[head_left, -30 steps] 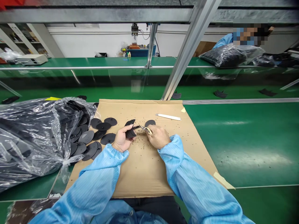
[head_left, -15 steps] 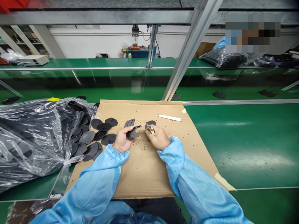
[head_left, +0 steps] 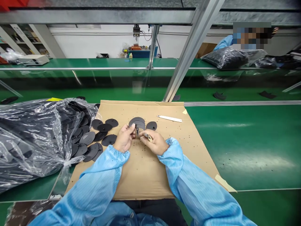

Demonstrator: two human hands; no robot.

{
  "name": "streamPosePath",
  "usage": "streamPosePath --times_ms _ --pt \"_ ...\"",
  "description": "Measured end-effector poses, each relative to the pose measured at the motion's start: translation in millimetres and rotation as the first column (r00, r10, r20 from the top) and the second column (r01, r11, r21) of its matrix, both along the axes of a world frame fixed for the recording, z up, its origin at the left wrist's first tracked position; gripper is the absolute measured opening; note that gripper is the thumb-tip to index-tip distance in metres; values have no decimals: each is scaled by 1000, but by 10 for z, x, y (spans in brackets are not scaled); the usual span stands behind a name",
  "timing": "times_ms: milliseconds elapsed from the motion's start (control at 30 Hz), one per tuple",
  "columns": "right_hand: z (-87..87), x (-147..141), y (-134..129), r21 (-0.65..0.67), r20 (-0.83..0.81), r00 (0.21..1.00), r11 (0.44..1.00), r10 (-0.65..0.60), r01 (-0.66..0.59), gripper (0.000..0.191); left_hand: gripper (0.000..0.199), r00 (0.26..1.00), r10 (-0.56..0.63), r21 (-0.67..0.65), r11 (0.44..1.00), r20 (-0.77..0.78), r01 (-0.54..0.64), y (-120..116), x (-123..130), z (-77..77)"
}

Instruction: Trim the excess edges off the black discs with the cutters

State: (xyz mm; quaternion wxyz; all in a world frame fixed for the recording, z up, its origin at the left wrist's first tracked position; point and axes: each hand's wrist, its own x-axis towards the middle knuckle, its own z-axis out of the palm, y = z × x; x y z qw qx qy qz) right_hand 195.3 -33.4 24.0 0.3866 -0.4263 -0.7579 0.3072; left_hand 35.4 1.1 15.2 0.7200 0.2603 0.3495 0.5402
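Note:
My left hand (head_left: 125, 137) pinches a dark curved plastic part (head_left: 137, 121) above the cardboard, its arched bands facing away from me. A short dark stem (head_left: 137, 131) sticks out of the part toward me, between my hands. In my right hand (head_left: 155, 142) is a small pair of pliers or nippers (head_left: 148, 137) with cream handles; its jaws are mostly hidden by my fingers. The right fingertips are close to the stem; I cannot tell whether they touch it. A single black disc (head_left: 151, 126) lies just beyond my right hand.
Several black discs (head_left: 105, 127) lie at the left, beside a clear plastic bag (head_left: 35, 138) full of dark parts. A white-handled blade (head_left: 169, 118) and small black scraps rest on the cardboard (head_left: 141, 179). Beyond it are a metal post (head_left: 183, 56) and a person (head_left: 225, 42).
The curved part has turned from edge-on to arch-up, its stem now pointing toward me. My right hand and the pliers have moved left and slightly down, nearer the part.

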Motion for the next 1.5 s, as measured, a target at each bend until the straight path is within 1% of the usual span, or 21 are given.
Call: streamPosePath --times_ms 67,133,167,233,300,333,400,533,667,967,1100,1267,1400,1500 --pt "13 -13 -22 20 14 998 998 63 -64 24 29 997 17 -32 999 73 -14 32 -9 -14" --pt "8 -15 -23 59 14 998 997 53 -54 23 23 993 32 -64 998 112 -25 48 -21 -7" --pt "-2 -10 -14 87 19 1000 996 15 -17 22 20 992 38 -81 996 117 -28 52 -28 2" --pt "-32 6 16 147 60 993 984 -106 96 22 17 992 41 -117 993 122 -26 54 -43 22" --pt "-64 26 51 198 142 963 960 -230 200 22 16 989 12 -135 991 146 8 53 -55 36" --pt "-76 34 65 215 199 942 950 -271 228 22 17 987 -10 -136 990 163 33 51 -60 41" --pt "-86 41 78 229 330 893 944 -307 240 23 19 981 -51 -137 988 187 78 41 -63 48" --pt "-45 13 57 206 540 790 956 -291 211 26 13 974 -106 -147 980 200 137 7 -56 76" --pt "15 -23 29 158 633 730 966 -257 203 26 12 970 -144 -150 973 195 175 -22 -46 116" --pt "76 -46 -5 102 688 694 974 -215 201 25 14 978 -152 -168 970 144 176 -36 -31 131" --pt "90 -54 -8 106 709 672 974 -216 202 23 15 979 -151 -165 971 136 173 -35 -30 123" --pt "69 -50 -5 110 745 631 974 -214 200 16 13 982 -147 -141 976 119 163 -36 -17 81" --pt "52 -51 -18 90 761 611 969 -217 232 17 13 984 -147 -137 978 101 160 -36 -10 52" --pt "72 -69 -36 58 776 593 960 -216 275 18 14 984 -148 -138 977 95 160 -34 -13 55"
